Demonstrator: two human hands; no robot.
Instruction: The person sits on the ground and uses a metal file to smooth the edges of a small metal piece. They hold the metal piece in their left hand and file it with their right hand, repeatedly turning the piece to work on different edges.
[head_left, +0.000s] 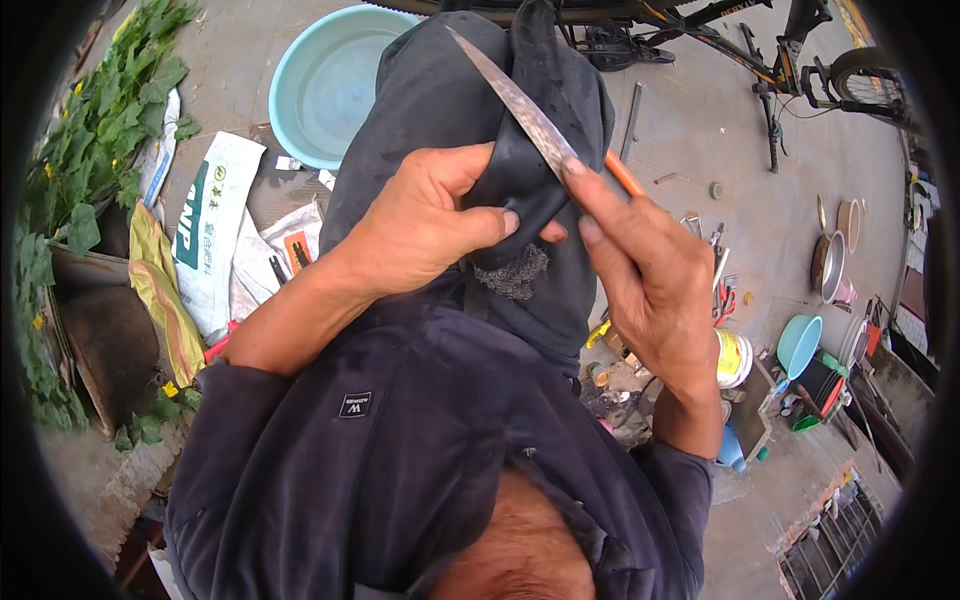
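My left hand (439, 217) pinches a black rubber inner tube (517, 176) over my lap, its thumb pressed on the upper face. In my right hand (652, 270) is a long, pointed metal blade (517, 101) with a stained, spotted surface. My index finger lies along the blade, which crosses over the tube with its tip towards the upper left. An orange handle-like part (624, 174) shows beside the right hand; I cannot tell whether it joins the blade. Below the tube, a patch of dark grey crumbs or fibres (514, 274) lies on my dark trousers (420, 112).
A bicycle (720, 56) lies or stands beyond my knees. A light-blue basin (330, 90) holding water is at the upper left, near white sacks (217, 225) and leafy vines (112, 112). Scattered tools (724, 296), a white bucket (733, 358) and a floor grate (832, 536) are on the right.
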